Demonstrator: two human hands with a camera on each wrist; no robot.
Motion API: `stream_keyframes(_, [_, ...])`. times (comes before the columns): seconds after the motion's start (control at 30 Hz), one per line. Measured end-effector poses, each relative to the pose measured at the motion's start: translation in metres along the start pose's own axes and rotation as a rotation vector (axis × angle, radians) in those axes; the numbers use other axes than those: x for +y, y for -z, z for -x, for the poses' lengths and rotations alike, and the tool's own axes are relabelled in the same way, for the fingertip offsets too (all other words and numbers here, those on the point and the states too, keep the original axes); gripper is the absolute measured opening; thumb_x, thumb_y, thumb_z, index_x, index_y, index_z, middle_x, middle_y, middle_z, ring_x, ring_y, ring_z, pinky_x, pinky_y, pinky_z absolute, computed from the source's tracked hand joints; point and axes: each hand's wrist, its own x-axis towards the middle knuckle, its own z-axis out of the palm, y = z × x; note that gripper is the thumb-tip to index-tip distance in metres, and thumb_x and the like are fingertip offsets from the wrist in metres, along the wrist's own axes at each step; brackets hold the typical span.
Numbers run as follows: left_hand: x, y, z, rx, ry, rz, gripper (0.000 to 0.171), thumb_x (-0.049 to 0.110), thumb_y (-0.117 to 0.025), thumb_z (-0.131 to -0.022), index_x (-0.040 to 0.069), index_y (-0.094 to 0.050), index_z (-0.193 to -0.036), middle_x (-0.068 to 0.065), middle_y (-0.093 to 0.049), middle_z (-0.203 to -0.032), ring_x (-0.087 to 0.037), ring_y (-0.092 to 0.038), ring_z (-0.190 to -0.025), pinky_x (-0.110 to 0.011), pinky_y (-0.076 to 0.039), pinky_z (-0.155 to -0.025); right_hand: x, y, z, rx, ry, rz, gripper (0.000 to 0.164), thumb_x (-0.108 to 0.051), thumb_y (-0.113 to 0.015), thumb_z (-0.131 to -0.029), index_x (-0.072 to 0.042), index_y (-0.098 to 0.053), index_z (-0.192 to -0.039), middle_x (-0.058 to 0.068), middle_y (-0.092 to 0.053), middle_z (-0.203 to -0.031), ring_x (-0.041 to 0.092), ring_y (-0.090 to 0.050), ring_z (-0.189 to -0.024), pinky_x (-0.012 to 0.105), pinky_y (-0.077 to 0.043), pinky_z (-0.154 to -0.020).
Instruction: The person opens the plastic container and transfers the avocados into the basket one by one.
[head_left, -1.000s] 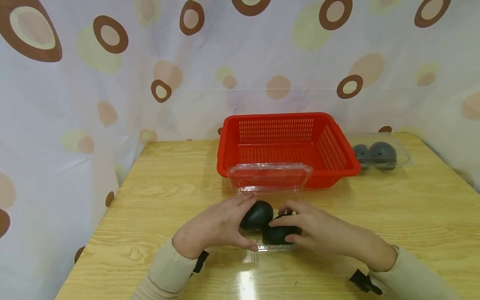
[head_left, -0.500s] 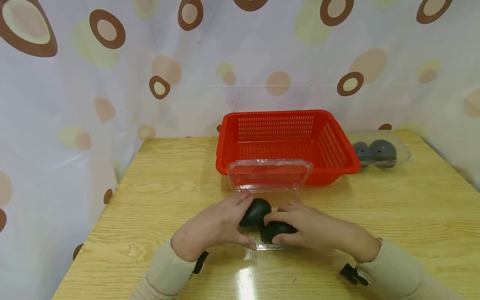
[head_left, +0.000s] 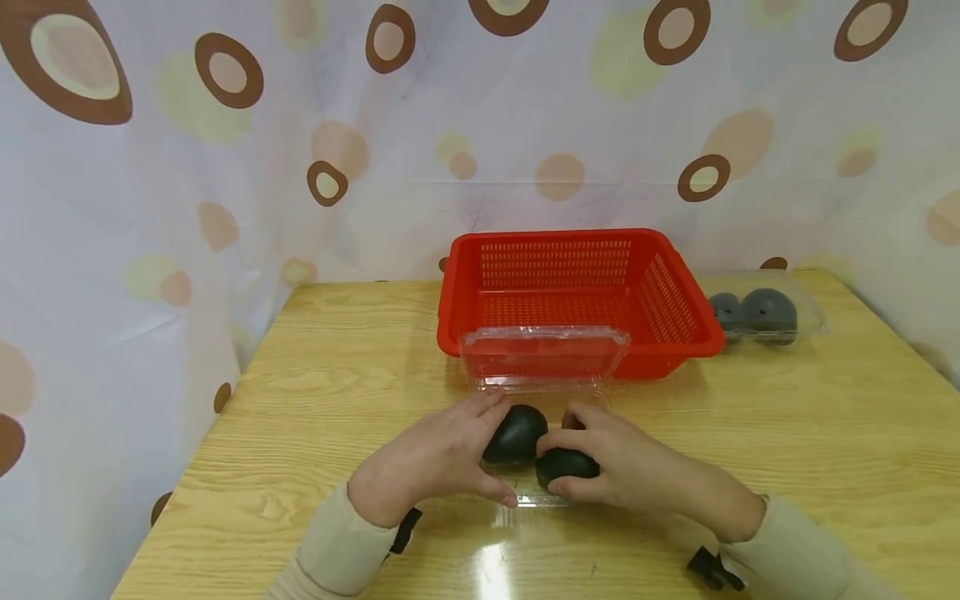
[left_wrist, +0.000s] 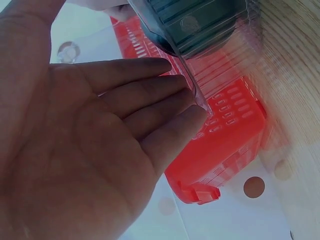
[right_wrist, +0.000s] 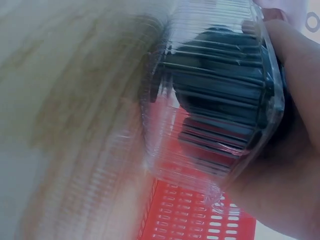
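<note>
A clear plastic clamshell box (head_left: 536, 501) lies on the table, its lid (head_left: 543, 354) standing up at the back. Inside are two smooth, dark green egg-shaped things. My right hand (head_left: 626, 458) curls its fingers and thumb around the right dark egg-shaped thing (head_left: 567, 471). Along the box's left side my left hand (head_left: 438, 457) rests with fingers spread, beside the left dark egg-shaped thing (head_left: 517, 435). In the left wrist view, the straight fingers (left_wrist: 170, 132) lie at the box edge. Ribbed box walls (right_wrist: 225, 60) show the dark contents in the right wrist view.
A red slotted plastic basket (head_left: 555, 304) stands just behind the lid. To its right is another clear box holding dark grey rounded things (head_left: 768, 317). The wooden table (head_left: 337, 358) meets a patterned curtain (head_left: 420, 125) at the back and left.
My right hand has moved slightly left and its fingers have closed further around the right dark egg-shaped thing. My left hand has stayed at the box's left side.
</note>
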Motion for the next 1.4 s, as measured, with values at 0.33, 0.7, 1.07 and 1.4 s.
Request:
stream_keyframes(0.33, [0.001, 0.001, -0.001, 0.004, 0.0, -0.014, 0.106, 0.058, -0.083, -0.07, 0.009, -0.036, -0.152, -0.008, -0.037, -0.158, -0.022, -0.041, -0.144, -0.036, -0.041, -0.114, 0.001, -0.002, 0.002, 0.115, 0.059, -0.004, 0.026, -0.03, -0.076, -0.084, -0.028, -0.069, -0.109, -0.005, -0.051, -0.111, 0.011, -0.056, -0.091, 0.024, -0.051, -0.073])
stream_keyframes(0.7, [0.0, -0.001, -0.001, -0.006, 0.002, -0.005, 0.106, 0.058, -0.083, -0.07, 0.006, -0.038, -0.151, -0.01, -0.038, -0.158, -0.023, -0.038, -0.146, -0.037, -0.038, -0.116, 0.005, -0.001, 0.009, 0.151, 0.106, 0.009, 0.028, -0.026, -0.075, -0.085, -0.027, -0.071, -0.113, -0.013, -0.063, -0.116, 0.007, -0.061, -0.102, 0.033, -0.057, -0.086])
stream_keyframes(1.07, [0.001, -0.002, -0.001, -0.008, 0.001, -0.015, 0.11, 0.059, -0.083, -0.069, 0.007, -0.035, -0.153, -0.011, -0.035, -0.16, -0.023, -0.034, -0.148, -0.037, -0.036, -0.117, 0.01, 0.011, 0.018, 0.301, 0.204, -0.072, 0.032, -0.013, -0.076, -0.083, -0.021, -0.07, -0.113, -0.011, -0.065, -0.115, 0.004, -0.063, -0.096, 0.025, -0.056, -0.078])
stream_keyframes(1.4, [0.0, -0.002, -0.002, -0.01, -0.006, 0.003, 0.108, 0.057, -0.083, -0.07, 0.009, -0.034, -0.153, -0.008, -0.034, -0.16, -0.021, -0.032, -0.149, -0.036, -0.035, -0.118, 0.016, 0.03, 0.034, 0.349, 0.142, -0.032, 0.037, -0.011, -0.079, -0.081, -0.023, -0.069, -0.115, -0.01, -0.065, -0.117, 0.006, -0.062, -0.098, 0.025, -0.057, -0.076])
